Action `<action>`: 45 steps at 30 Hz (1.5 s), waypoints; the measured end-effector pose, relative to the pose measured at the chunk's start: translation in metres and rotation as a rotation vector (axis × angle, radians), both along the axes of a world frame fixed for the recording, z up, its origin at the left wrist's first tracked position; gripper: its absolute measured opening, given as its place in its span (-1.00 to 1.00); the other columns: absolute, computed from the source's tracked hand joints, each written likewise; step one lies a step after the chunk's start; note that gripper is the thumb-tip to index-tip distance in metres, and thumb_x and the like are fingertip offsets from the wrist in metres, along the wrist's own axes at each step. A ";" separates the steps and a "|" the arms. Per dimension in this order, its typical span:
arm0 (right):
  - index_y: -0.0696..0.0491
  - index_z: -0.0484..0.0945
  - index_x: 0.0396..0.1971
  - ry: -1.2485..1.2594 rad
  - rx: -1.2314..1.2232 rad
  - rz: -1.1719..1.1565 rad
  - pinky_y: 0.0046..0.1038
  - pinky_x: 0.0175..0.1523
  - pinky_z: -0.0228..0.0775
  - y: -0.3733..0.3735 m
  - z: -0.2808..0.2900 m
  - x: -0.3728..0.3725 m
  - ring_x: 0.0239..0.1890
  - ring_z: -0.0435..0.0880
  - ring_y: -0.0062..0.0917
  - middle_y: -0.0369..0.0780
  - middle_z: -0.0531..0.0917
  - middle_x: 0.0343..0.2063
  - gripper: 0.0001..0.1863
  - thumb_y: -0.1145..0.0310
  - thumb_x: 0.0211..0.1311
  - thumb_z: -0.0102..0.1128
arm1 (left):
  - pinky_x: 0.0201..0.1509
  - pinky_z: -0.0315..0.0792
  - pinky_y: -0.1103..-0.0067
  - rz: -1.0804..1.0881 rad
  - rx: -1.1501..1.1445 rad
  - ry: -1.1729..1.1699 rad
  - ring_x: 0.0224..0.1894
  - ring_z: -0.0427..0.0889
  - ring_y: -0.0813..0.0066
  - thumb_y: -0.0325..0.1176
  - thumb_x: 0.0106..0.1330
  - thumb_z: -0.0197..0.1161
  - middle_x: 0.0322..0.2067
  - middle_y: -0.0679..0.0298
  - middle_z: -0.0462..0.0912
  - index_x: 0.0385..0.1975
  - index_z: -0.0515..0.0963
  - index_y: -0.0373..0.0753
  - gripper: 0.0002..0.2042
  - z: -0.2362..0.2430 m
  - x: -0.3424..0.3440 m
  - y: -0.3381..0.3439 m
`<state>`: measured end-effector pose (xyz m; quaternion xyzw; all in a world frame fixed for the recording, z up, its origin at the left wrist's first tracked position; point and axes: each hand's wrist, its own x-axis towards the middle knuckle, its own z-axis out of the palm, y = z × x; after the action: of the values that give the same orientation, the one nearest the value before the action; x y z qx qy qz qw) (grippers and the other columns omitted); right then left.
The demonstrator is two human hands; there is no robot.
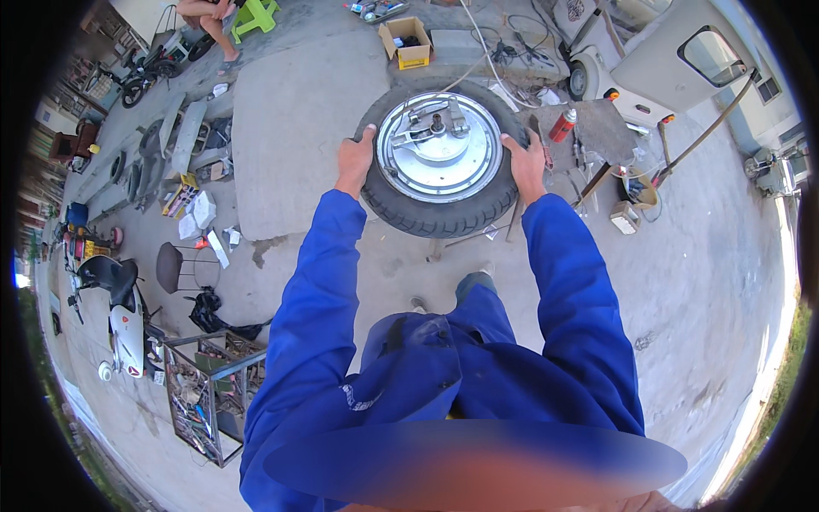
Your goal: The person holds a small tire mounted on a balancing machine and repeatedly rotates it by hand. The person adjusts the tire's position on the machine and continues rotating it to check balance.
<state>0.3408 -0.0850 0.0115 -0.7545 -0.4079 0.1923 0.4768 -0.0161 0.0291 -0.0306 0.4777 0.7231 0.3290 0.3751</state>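
At 12 o'clock, beyond the blue cloth work clothes point(405, 346), holding a wheel point(438, 162) w/ black treaded rubber tyre point(444, 220) & round silver metal hub point(439, 171), hub face up. Gripping w/ bare left hand point(355, 158) at wheel's 9 o'clock, thumb point(369, 134) over the tyre; same w/ bare right hand point(525, 164) at its 3. Spread wide apart, approx. level, w/ wheel btwn. Can't quite tell if resting on sth. below, as hidden by the tyre. On hub face, nr its 12, a grey metal lever assembly point(458, 119) round a short dark axle end point(437, 124).

At approx. 2, nr right hand, a red cylindrical can point(562, 126); farther out same way, a white-bodied vehicle point(648, 64) w/ dark-edged window point(711, 57). Past the tyre at 12, an open brown-&-yellow cardboard box point(414, 56). At 11, a bright green plastic stool point(254, 17) beside a seated person's bare legs point(223, 41). Approx. 9, a dark-seated chair point(168, 269) w/ thin metal frame; btwn 8 & 9, a white-&-black motor scooter point(128, 337). At 8, a dark metal-framed open rack point(236, 367) full of small tools & parts point(198, 410).
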 end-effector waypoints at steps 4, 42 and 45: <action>0.25 0.47 0.35 -0.006 0.023 -0.008 -0.19 0.46 0.27 0.001 -0.009 0.001 0.36 0.49 0.02 0.18 0.54 0.27 -0.07 -0.07 0.08 0.48 | 0.22 0.52 0.21 0.001 0.020 0.017 0.12 0.70 -0.18 0.30 0.31 0.30 0.02 -0.39 0.68 0.05 0.55 -0.72 -0.10 0.010 0.003 -0.006; 0.37 0.37 0.38 0.001 0.058 0.073 -0.13 0.50 0.18 0.004 -0.019 0.007 0.40 0.41 0.10 0.27 0.44 0.33 -0.05 -0.01 0.16 0.46 | 0.13 0.57 0.21 0.035 0.073 -0.073 0.06 0.74 -0.15 0.24 0.33 0.31 -0.02 -0.46 0.66 0.05 0.51 -0.79 -0.10 0.006 0.000 -0.012; 0.42 0.37 0.36 0.020 0.078 0.072 -0.14 0.50 0.18 0.003 -0.022 0.011 0.40 0.41 0.10 0.28 0.46 0.31 -0.05 0.00 0.16 0.47 | 0.13 0.57 0.21 0.025 0.055 -0.047 0.06 0.74 -0.16 0.26 0.32 0.31 -0.03 -0.46 0.67 0.07 0.52 -0.78 -0.09 0.015 0.008 -0.015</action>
<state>0.3515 -0.0822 -0.0101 -0.7183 -0.4374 0.2009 0.5024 -0.0080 0.0144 -0.0155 0.4708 0.7106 0.3646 0.3748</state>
